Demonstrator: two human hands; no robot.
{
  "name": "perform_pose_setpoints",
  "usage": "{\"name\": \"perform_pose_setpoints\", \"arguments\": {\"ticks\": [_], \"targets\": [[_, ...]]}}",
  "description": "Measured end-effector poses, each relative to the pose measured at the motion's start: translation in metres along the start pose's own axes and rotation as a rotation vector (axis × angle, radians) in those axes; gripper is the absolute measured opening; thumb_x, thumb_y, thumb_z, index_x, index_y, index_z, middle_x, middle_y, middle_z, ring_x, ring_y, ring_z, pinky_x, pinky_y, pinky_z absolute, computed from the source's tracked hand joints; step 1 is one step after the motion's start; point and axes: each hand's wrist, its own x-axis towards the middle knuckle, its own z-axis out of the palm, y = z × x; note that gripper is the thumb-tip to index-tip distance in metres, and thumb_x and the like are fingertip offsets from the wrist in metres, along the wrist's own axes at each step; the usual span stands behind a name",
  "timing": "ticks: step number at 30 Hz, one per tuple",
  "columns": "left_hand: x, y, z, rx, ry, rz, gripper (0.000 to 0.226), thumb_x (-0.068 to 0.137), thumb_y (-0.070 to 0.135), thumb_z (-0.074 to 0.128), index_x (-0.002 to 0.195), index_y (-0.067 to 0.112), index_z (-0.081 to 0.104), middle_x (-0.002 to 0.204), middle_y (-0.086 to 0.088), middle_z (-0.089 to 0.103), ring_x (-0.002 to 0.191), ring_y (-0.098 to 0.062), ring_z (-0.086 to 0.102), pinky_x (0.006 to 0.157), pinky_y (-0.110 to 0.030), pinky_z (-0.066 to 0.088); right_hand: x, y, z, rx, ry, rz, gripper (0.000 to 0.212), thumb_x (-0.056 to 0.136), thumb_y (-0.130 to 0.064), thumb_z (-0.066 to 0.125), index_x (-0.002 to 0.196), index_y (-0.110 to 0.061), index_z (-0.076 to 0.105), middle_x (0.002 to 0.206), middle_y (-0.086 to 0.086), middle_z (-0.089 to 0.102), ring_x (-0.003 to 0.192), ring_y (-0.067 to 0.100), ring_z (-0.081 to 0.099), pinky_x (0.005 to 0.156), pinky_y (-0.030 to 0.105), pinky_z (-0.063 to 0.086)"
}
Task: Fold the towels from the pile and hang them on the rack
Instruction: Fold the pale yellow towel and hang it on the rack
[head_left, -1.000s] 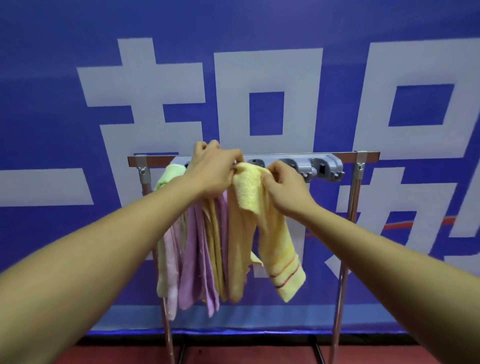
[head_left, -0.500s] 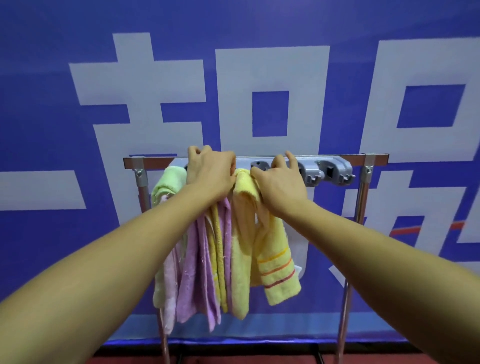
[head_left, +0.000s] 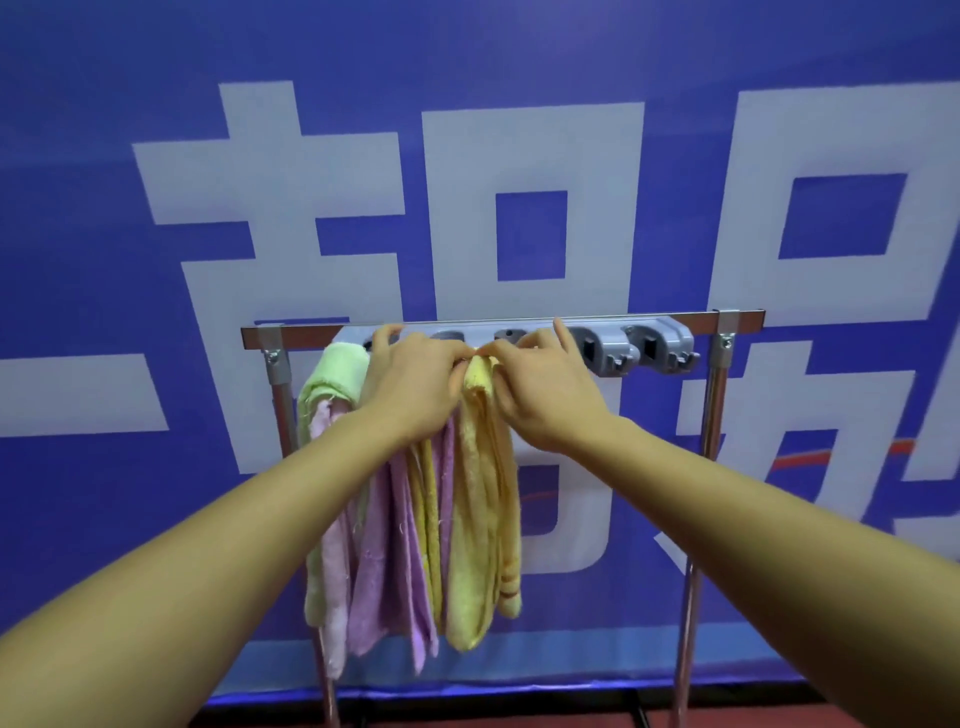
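Yellow towel (head_left: 478, 519) now hangs bunched narrower from the rack (head_left: 727, 317), with left hand (head_left: 415, 389) and right hand (head_left: 545, 400) closer together, both pinching its top. Blue lettered banner (head_left: 156, 519) behind rack, red floor (head_left: 571, 721) beneath.

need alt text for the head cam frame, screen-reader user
The left hand and right hand pinch the top of a yellow towel at the grey hook strip of a metal rack. A green towel and purple towels hang to its left, before a blue banner with white characters.
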Motion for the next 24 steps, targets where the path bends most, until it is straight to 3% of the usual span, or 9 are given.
{"name": "perform_pose_setpoints", "arguments": {"ticks": [3, 7, 13, 18, 21, 24], "targets": [[-0.001, 0.005, -0.003, 0.01, -0.052, 0.016, 0.034, 0.103, 0.033, 0.038, 0.126, 0.034, 0.064, 0.106, 0.0, 0.072, 0.113, -0.024, 0.057, 0.111, -0.04, 0.021, -0.01, 0.0, 0.009, 0.008, -0.11, 0.035, 0.047, 0.097, -0.029, 0.041, 0.142, -0.02, 0.039, 0.094, 0.003, 0.068, 0.125, 0.027, 0.045, 0.124, 0.052, 0.002], [-0.012, 0.001, 0.0, -0.047, 0.026, -0.017, 0.033, 0.101, 0.037, 0.043, 0.126, 0.033, 0.064, 0.106, 0.002, 0.073, 0.117, -0.022, 0.056, 0.11, -0.041, 0.025, -0.023, 0.001, 0.005, 0.016, -0.062, 0.052, 0.053, 0.095, -0.034, 0.034, 0.147, -0.025, 0.038, 0.105, -0.005, 0.072, 0.134, 0.027, 0.037, 0.124, 0.054, 0.001], [-0.052, 0.011, 0.001, -0.069, 0.116, 0.007, 0.042, 0.089, 0.03, 0.05, 0.13, 0.026, 0.059, 0.121, 0.002, 0.069, 0.131, -0.027, 0.046, 0.113, -0.041, 0.024, -0.048, -0.003, -0.013, 0.11, 0.017, 0.088, 0.053, 0.097, -0.039, 0.047, 0.148, -0.026, 0.036, 0.114, -0.002, 0.07, 0.139, 0.025, 0.03, 0.124, 0.053, 0.004], [-0.089, 0.027, -0.007, -0.085, 0.195, 0.028, 0.04, 0.082, 0.021, 0.063, 0.122, 0.023, 0.064, 0.112, 0.002, 0.069, 0.12, -0.028, 0.052, 0.104, -0.043, 0.033, -0.083, -0.013, -0.024, 0.079, -0.071, 0.07, 0.052, 0.098, -0.042, 0.045, 0.147, -0.024, 0.039, 0.13, -0.002, 0.064, 0.145, 0.029, 0.028, 0.124, 0.052, 0.005], [-0.117, 0.035, -0.008, -0.142, 0.187, 0.037, 0.035, 0.084, 0.025, 0.063, 0.119, 0.024, 0.064, 0.11, 0.005, 0.068, 0.112, -0.024, 0.055, 0.097, -0.04, 0.035, -0.109, -0.018, -0.026, 0.133, -0.117, 0.056, 0.049, 0.099, -0.04, 0.048, 0.145, -0.024, 0.044, 0.134, -0.003, 0.061, 0.144, 0.029, 0.028, 0.121, 0.046, 0.02], [-0.148, 0.041, -0.002, -0.192, 0.078, 0.017, 0.037, 0.087, 0.032, 0.059, 0.124, 0.026, 0.06, 0.113, 0.007, 0.066, 0.113, -0.022, 0.055, 0.096, -0.039, 0.038, -0.134, -0.021, -0.023, 0.169, -0.155, 0.056, 0.047, 0.098, -0.039, 0.051, 0.142, -0.023, 0.048, 0.135, -0.003, 0.061, 0.14, 0.029, 0.032, 0.111, 0.041, 0.033]]}}
